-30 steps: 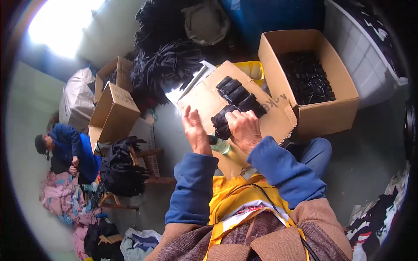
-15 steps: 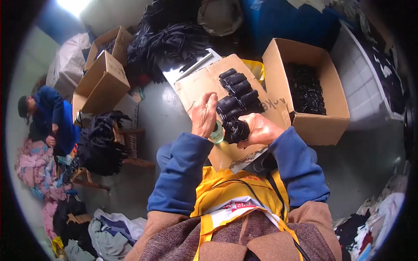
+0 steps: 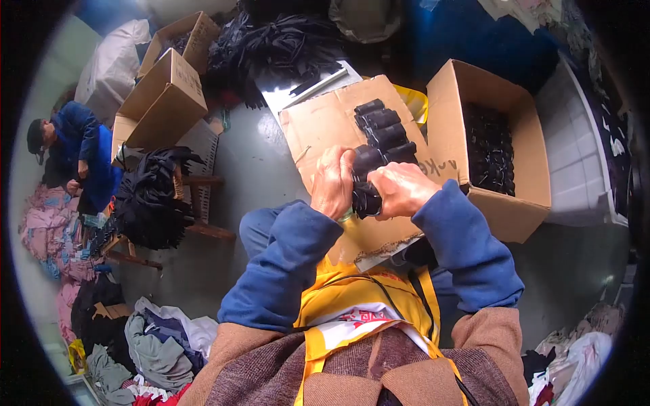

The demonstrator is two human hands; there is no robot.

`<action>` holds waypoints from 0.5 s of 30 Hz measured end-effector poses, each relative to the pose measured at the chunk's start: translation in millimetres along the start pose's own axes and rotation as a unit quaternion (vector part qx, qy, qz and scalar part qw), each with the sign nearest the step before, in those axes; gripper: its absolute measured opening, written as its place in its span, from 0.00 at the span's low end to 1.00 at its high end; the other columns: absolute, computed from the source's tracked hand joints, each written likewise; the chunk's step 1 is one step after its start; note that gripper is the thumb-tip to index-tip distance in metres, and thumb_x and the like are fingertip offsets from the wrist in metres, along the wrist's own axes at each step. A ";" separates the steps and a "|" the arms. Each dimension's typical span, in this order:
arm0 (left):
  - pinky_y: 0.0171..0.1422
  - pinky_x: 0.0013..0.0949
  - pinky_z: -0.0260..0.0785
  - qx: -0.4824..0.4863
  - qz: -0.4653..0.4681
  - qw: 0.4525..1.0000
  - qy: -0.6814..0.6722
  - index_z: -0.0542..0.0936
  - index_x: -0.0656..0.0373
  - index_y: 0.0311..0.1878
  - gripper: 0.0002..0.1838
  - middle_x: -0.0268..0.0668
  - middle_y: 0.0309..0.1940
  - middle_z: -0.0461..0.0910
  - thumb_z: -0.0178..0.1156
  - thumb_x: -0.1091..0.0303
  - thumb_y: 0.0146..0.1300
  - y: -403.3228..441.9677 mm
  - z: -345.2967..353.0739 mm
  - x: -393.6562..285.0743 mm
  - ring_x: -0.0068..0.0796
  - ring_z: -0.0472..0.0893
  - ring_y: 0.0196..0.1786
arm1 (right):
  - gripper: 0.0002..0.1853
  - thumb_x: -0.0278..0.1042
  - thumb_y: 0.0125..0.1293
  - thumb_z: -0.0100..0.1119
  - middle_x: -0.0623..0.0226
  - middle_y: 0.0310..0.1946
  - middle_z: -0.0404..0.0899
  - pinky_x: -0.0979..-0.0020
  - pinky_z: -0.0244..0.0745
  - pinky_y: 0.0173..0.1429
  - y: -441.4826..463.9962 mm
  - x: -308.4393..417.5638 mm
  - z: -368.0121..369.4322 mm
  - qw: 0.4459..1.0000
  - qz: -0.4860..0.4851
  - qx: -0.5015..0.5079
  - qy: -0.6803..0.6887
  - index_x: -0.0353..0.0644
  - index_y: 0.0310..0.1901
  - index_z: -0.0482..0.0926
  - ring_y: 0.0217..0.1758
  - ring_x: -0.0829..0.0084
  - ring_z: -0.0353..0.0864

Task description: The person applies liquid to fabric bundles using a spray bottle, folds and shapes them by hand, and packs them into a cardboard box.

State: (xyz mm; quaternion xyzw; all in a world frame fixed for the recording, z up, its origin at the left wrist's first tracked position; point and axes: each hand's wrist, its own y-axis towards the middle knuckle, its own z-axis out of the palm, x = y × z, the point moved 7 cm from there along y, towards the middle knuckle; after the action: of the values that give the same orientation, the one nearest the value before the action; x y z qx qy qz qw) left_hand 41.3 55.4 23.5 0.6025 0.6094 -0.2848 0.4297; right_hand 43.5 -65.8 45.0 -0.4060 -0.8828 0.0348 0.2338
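Note:
Both hands are at a small bundle of rolled black fabric [image 3: 366, 201], low over a flat cardboard sheet [image 3: 318, 125]. My left hand [image 3: 332, 183] presses on the bundle's left side, its fingers together and partly hidden. Curled fingers of my right hand [image 3: 405, 189] grip the bundle from the right. Just beyond lie several more black fabric rolls [image 3: 384, 128] in a row on the sheet. Under my left wrist shows a bit of a greenish, clear thing [image 3: 348, 215], mostly covered.
An open cardboard box [image 3: 447, 139] holding black rolls stands to the right, beside a white bin [image 3: 575, 149]. Dark fabric strips [image 3: 277, 51] are heaped behind. At left are a stool [image 3: 203, 181] draped with black strips, more boxes [image 3: 159, 101] and a seated person [image 3: 78, 149].
My left hand has come down onto the bundle, covering most of the greenish thing. My right hand has turned, with its knuckles now on top. The view has shifted slightly.

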 end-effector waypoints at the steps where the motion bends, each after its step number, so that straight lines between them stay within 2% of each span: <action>1: 0.52 0.43 0.66 -0.006 -0.026 1.000 -0.007 0.77 0.64 0.43 0.16 0.51 0.39 0.77 0.46 0.61 0.71 -0.3 0.0 2.4 0.49 0.75 0.48 | 0.14 0.33 0.38 0.65 0.51 0.29 0.82 0.58 0.78 0.42 -1.6 3.7 -1.4 1.000 -0.001 -0.006 -0.002 0.38 0.29 0.80 0.37 0.53 0.84; 2: 0.54 0.43 0.66 0.004 -0.040 0.999 0.012 0.76 0.63 0.49 0.17 0.51 0.40 0.78 0.48 0.58 0.70 0.4 -1.2 3.6 0.50 0.75 0.50 | 0.13 0.33 0.39 0.65 0.51 0.30 0.82 0.58 0.78 0.42 -4.4 5.7 -3.1 1.000 0.009 -0.015 -0.015 0.38 0.30 0.80 0.38 0.53 0.84; 3: 0.54 0.43 0.66 0.004 -0.029 1.000 0.010 0.76 0.63 0.49 0.17 0.51 0.40 0.78 0.48 0.58 0.70 1.0 -1.3 4.7 0.50 0.75 0.50 | 0.13 0.32 0.40 0.65 0.52 0.30 0.82 0.57 0.77 0.42 -9.0 6.2 -6.7 0.999 0.021 -0.027 -0.030 0.39 0.30 0.79 0.38 0.52 0.83; 5: 0.56 0.42 0.67 -0.022 -0.013 1.000 -0.015 0.73 0.63 0.54 0.23 0.52 0.44 0.78 0.51 0.52 0.68 -0.5 -7.9 2.2 0.49 0.77 0.51 | 0.13 0.33 0.44 0.65 0.53 0.31 0.81 0.56 0.76 0.43 -22.2 10.2 -13.3 0.997 -0.003 -0.077 0.021 0.41 0.34 0.77 0.40 0.52 0.82; 6: 0.58 0.40 0.67 -0.005 -0.077 0.996 -0.049 0.71 0.64 0.57 0.30 0.51 0.48 0.79 0.53 0.45 0.66 -3.8 -12.1 5.0 0.44 0.78 0.53 | 0.16 0.36 0.45 0.68 0.54 0.34 0.81 0.58 0.76 0.45 -27.0 10.0 -14.7 0.993 -0.016 -0.111 0.041 0.41 0.36 0.77 0.42 0.54 0.82; 8: 0.56 0.39 0.68 -0.015 -0.101 0.989 -0.104 0.73 0.64 0.56 0.34 0.48 0.48 0.80 0.49 0.38 0.66 -3.4 -20.5 7.0 0.39 0.79 0.50 | 0.19 0.38 0.46 0.70 0.55 0.38 0.82 0.59 0.76 0.47 -34.1 7.7 -9.3 0.987 -0.027 -0.145 0.058 0.41 0.38 0.77 0.44 0.55 0.82; 9: 0.56 0.38 0.67 -0.014 -0.117 0.985 -0.129 0.73 0.63 0.56 0.35 0.47 0.48 0.80 0.47 0.36 0.67 -4.4 -24.2 9.3 0.38 0.79 0.49 | 0.19 0.35 0.45 0.71 0.55 0.38 0.81 0.61 0.76 0.47 -39.9 7.8 -11.5 0.972 -0.053 -0.203 0.106 0.40 0.39 0.77 0.44 0.56 0.81; 10: 0.55 0.37 0.67 -0.025 -0.092 0.986 -0.137 0.75 0.64 0.54 0.37 0.46 0.45 0.81 0.44 0.34 0.67 -5.0 -27.0 4.8 0.37 0.79 0.47 | 0.19 0.32 0.45 0.72 0.56 0.38 0.80 0.63 0.76 0.48 -46.5 7.4 -13.9 0.950 -0.080 -0.259 0.152 0.39 0.39 0.77 0.44 0.57 0.81; 13: 0.50 0.37 0.69 -0.030 -0.038 0.995 -0.090 0.77 0.67 0.49 0.33 0.48 0.39 0.82 0.47 0.39 0.68 -6.1 -28.6 -15.4 0.37 0.80 0.44 | 0.19 0.30 0.44 0.73 0.58 0.35 0.80 0.65 0.76 0.46 -51.2 2.5 -8.6 0.943 -0.086 -0.274 0.166 0.39 0.38 0.77 0.41 0.57 0.81; 14: 0.50 0.30 0.68 -0.041 -0.037 0.991 -0.122 0.80 0.64 0.47 0.28 0.40 0.40 0.84 0.52 0.43 0.68 -4.1 -23.1 -10.3 0.25 0.77 0.42 | 0.19 0.30 0.43 0.73 0.59 0.34 0.79 0.65 0.76 0.45 -50.9 4.0 -8.8 0.945 -0.090 -0.271 0.158 0.39 0.39 0.77 0.40 0.57 0.80; 15: 0.50 0.33 0.69 -0.036 -0.064 0.995 -0.069 0.80 0.64 0.46 0.28 0.43 0.39 0.84 0.50 0.44 0.69 -5.8 -17.8 -2.9 0.30 0.79 0.43 | 0.19 0.30 0.43 0.73 0.59 0.34 0.79 0.65 0.76 0.45 -49.9 5.1 -7.8 0.947 -0.095 -0.267 0.152 0.39 0.39 0.77 0.40 0.57 0.80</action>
State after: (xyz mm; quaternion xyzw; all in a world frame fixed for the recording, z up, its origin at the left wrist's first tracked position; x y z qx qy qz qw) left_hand 32.1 68.7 33.4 0.5251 0.6254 -0.3303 0.4733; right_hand 9.1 -96.4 66.4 -0.3682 -0.8481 -0.2867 0.2509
